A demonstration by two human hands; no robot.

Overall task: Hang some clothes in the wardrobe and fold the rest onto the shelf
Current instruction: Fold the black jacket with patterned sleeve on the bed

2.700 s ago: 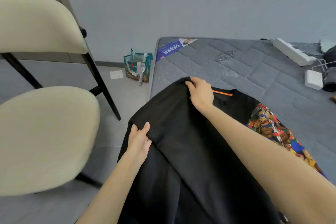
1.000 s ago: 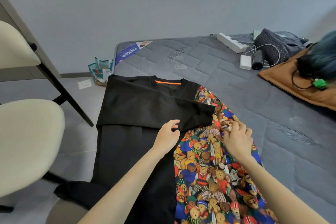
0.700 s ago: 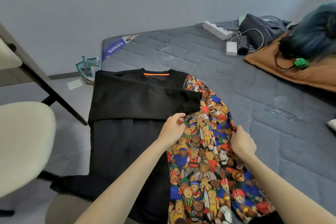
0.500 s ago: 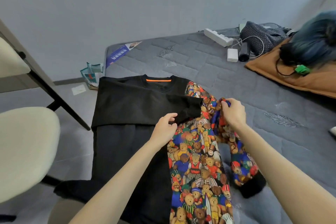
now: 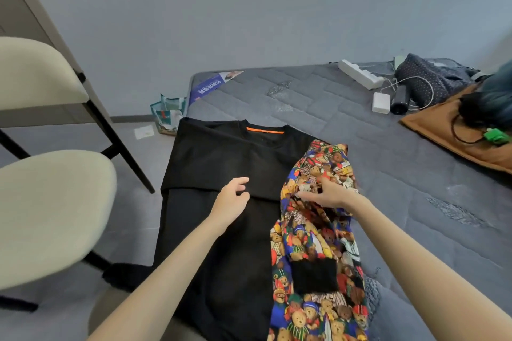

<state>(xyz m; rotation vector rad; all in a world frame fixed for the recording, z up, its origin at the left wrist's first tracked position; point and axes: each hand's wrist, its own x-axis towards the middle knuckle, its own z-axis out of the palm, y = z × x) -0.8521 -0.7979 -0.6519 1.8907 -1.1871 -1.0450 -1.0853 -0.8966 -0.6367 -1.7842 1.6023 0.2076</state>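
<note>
In the head view, a black long-sleeved top with an orange neck tape and a teddy-bear printed side (image 5: 235, 174) lies flat on the grey quilted mattress (image 5: 401, 174), its collar pointing to 12 o'clock and its lower part hanging over the near mattress edge at 6 o'clock. The left sleeve is folded across the chest. The left hand (image 5: 231, 202) is over the black cloth just below this fold, fingers spread and relaxed, holding nothing; I cannot tell if it touches the cloth. At 3 o'clock from it, the right hand (image 5: 329, 194) rests on the bunched colourful bear-print sleeve (image 5: 318, 216), fingers stretched out towards 9 o'clock; whether the thumb pinches the cloth I cannot tell. The step in hand seems to be folding this printed side inward. To do it well, I would flatten the bunched sleeve first, keep the left hand as an anchor on the body, and bring the edge over in a straight line parallel to the left fold. A cream padded chair (image 5: 50, 202) stands at 9 o'clock.
</note>
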